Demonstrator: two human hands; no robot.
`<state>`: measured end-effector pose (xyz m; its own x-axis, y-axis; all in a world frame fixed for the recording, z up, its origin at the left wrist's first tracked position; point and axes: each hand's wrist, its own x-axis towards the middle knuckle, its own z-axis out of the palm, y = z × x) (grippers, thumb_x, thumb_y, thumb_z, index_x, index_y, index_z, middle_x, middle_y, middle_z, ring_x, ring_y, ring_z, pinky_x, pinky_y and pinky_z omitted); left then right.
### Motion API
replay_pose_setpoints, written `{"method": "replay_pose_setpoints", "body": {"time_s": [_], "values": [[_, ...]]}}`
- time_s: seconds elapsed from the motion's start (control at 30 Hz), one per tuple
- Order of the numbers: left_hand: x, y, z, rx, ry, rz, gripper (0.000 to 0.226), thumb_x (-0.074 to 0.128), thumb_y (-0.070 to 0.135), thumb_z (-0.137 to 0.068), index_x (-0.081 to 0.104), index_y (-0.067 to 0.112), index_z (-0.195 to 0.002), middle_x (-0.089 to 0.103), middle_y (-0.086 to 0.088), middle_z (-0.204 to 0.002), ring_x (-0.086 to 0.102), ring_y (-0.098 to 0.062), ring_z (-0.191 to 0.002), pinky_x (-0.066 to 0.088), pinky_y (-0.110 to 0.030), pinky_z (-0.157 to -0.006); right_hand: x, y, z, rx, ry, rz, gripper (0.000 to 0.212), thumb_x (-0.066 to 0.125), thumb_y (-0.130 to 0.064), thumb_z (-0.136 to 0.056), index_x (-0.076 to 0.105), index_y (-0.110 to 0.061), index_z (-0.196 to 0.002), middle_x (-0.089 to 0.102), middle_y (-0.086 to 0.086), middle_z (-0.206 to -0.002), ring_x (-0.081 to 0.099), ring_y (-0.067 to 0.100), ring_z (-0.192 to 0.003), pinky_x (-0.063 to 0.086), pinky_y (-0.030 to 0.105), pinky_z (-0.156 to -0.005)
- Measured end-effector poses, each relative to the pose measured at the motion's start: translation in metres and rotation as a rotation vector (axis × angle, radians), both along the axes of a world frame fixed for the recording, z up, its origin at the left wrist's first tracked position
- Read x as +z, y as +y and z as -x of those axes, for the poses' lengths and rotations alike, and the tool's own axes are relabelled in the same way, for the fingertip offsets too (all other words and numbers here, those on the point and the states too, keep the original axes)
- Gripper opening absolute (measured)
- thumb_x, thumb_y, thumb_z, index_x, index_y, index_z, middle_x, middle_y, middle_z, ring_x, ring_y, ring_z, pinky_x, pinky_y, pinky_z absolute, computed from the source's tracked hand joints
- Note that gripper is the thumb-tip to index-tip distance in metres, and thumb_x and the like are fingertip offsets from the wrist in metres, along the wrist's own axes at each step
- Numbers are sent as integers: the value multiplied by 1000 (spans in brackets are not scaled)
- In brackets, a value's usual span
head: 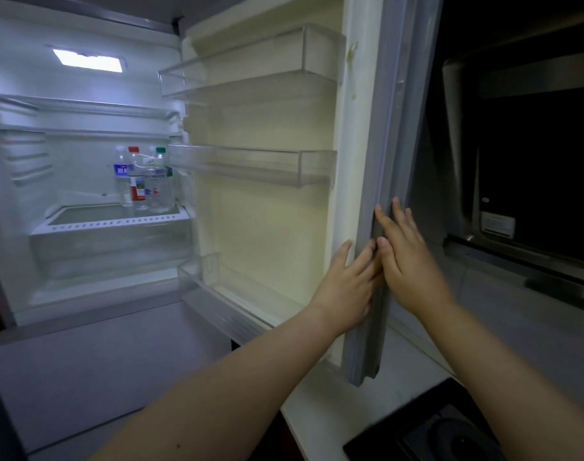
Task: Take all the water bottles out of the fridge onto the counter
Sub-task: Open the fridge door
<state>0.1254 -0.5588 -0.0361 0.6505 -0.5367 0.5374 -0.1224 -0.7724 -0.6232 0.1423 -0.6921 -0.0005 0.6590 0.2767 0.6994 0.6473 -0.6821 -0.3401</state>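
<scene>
The fridge stands open with its light on. On a glass shelf (pixel 84 217) at mid height stand three clear water bottles close together: one with a blue label (pixel 122 176), one with a red cap (pixel 137 181) and one with a green cap (pixel 160 183). The fridge door (pixel 370 154) is swung open to the right. My left hand (pixel 347 284) lies flat on the inner side of the door's edge. My right hand (pixel 410 261) presses on the outer side of the same edge. Both hands have spread fingers and hold nothing.
The door carries three clear, bare door bins (pixel 250 164). A white counter (pixel 320 407) runs below the door at the right, with a black cooktop (pixel 426 430) set in it. A dark range hood (pixel 533 168) hangs at the far right.
</scene>
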Motion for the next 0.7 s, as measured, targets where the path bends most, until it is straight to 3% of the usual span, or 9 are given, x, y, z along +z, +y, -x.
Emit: {"method": "replay_pose_setpoints", "body": {"time_s": [0.7], "values": [[-4,-7,-21,-29,-30,-16,65,52,49,-88,45,15,-143,39,-9,-152,23,-30,-144,19,-55,-114,-4,-6,-15,-54,15,46,54,28,-30,-103,6,-35,-152,-9,-7,-162,-11,13,-149,4,30,-113]]}}
